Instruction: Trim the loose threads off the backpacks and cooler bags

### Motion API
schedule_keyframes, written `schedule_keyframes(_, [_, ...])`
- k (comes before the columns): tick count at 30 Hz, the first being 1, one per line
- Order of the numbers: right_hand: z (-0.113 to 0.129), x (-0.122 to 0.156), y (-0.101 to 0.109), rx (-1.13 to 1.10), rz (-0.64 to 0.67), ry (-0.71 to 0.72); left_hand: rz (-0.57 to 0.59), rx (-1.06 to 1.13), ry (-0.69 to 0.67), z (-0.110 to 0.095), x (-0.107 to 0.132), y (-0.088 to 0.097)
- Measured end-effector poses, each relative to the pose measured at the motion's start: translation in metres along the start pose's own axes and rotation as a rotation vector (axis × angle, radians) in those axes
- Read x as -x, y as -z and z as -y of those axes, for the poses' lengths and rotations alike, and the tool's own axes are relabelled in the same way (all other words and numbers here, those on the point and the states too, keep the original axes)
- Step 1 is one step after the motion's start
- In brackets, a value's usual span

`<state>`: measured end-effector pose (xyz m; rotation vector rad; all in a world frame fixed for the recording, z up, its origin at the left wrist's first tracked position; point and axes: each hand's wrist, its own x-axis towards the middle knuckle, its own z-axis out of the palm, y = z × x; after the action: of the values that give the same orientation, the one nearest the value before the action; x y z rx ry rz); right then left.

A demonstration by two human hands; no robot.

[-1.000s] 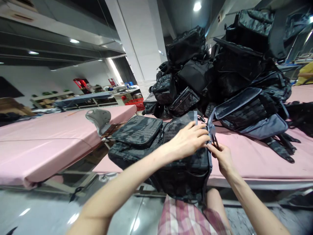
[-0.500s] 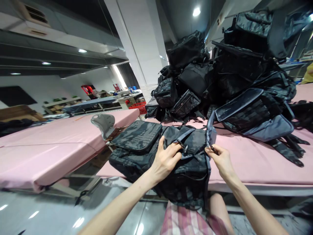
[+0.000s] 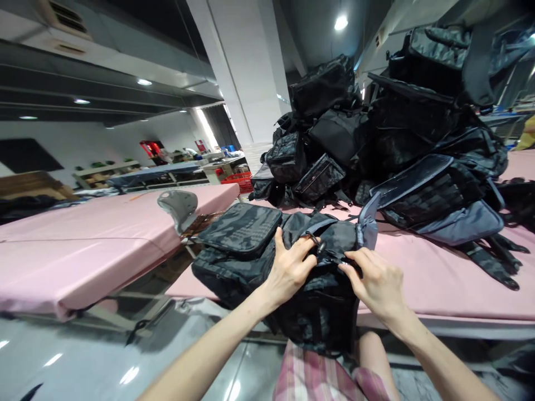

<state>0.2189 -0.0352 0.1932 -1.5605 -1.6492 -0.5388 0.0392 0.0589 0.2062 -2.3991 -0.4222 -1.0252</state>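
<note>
A black-and-grey camouflage backpack [image 3: 238, 228] lies on the pink-covered table in front of me, its lower part overhanging the near edge. My left hand [image 3: 292, 267] rests on its middle, thumb raised, fingers curled at an opening edge beside a dark loop [image 3: 320, 245]. My right hand [image 3: 374, 278] is just to the right, thumb and forefinger pinched on what looks like a zipper pull [image 3: 343, 263]; the fingers partly cover it. Beyond that hand a blue-grey lined flap [image 3: 368, 223] stands up from the bag.
A tall pile of similar dark backpacks [image 3: 338, 131] fills the table's far side. An open backpack [image 3: 434, 192] lies at its front right. To the left stand another pink table [image 3: 104, 245] and a grey chair back [image 3: 178, 209]. A white pillar [image 3: 240, 67] rises behind.
My right hand has moved left along the backpack, closer to my left hand. The lining edge that ran down the bag's right side is largely out of sight. My left hand stays on the bag.
</note>
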Motion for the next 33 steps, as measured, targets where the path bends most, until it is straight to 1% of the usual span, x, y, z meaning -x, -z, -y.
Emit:
schedule_keyframes(4, [0.001, -0.005, -0.006, 0.059, -0.001, 0.06, -0.01, 0.007, -0.005, 0.001, 0.0, -0.001])
schedule_keyframes(6, [-0.003, -0.005, -0.008, 0.015, -0.012, 0.052, -0.002, 0.001, -0.015, 0.003, 0.001, -0.003])
schedule_keyframes(7, [-0.006, -0.005, -0.009, -0.049, -0.015, 0.023, 0.005, -0.003, -0.018, 0.005, 0.001, -0.004])
schedule_keyframes(9, [-0.016, -0.005, -0.013, -0.245, -0.027, -0.111, 0.019, -0.004, -0.024, 0.006, 0.002, -0.002])
schedule_keyframes(12, [-0.035, -0.007, -0.023, -0.546, -0.116, -0.445, 0.01, 0.023, -0.034, 0.003, -0.004, 0.007])
schedule_keyframes(14, [-0.044, -0.009, -0.033, -0.702, -0.166, -0.639, -0.034, 0.032, -0.047, -0.005, -0.016, 0.013])
schedule_keyframes(16, [-0.045, -0.01, -0.041, -0.877, -0.14, -0.74, -0.034, -0.002, -0.052, -0.014, -0.034, 0.015])
schedule_keyframes(17, [-0.044, -0.01, -0.044, -0.958, -0.116, -0.769, 0.001, -0.036, -0.046, -0.017, -0.045, 0.012])
schedule_keyframes(18, [-0.042, -0.009, -0.046, -1.018, -0.099, -0.791, 0.061, -0.078, -0.035, -0.019, -0.056, 0.009])
schedule_keyframes(21, [-0.037, -0.001, -0.051, -1.059, -0.05, -0.829, 0.286, -0.206, 0.031, -0.016, -0.089, -0.009])
schedule_keyframes(24, [-0.038, 0.009, -0.056, -1.041, 0.008, -0.821, 0.412, -0.27, 0.156, 0.0, -0.118, -0.024])
schedule_keyframes(26, [-0.041, 0.013, -0.059, -1.046, 0.017, -0.823, 0.521, -0.208, 0.312, 0.015, -0.134, -0.03])
schedule_keyframes(29, [-0.043, 0.016, -0.062, -1.054, 0.02, -0.818, 0.724, -0.046, 0.529, 0.04, -0.146, -0.037])
schedule_keyframes(31, [-0.044, 0.017, -0.063, -1.061, 0.05, -0.799, 0.783, 0.014, 0.607, 0.055, -0.145, -0.042])
schedule_keyframes(33, [-0.044, 0.019, -0.065, -1.061, 0.09, -0.786, 0.803, 0.064, 0.657, 0.067, -0.138, -0.048])
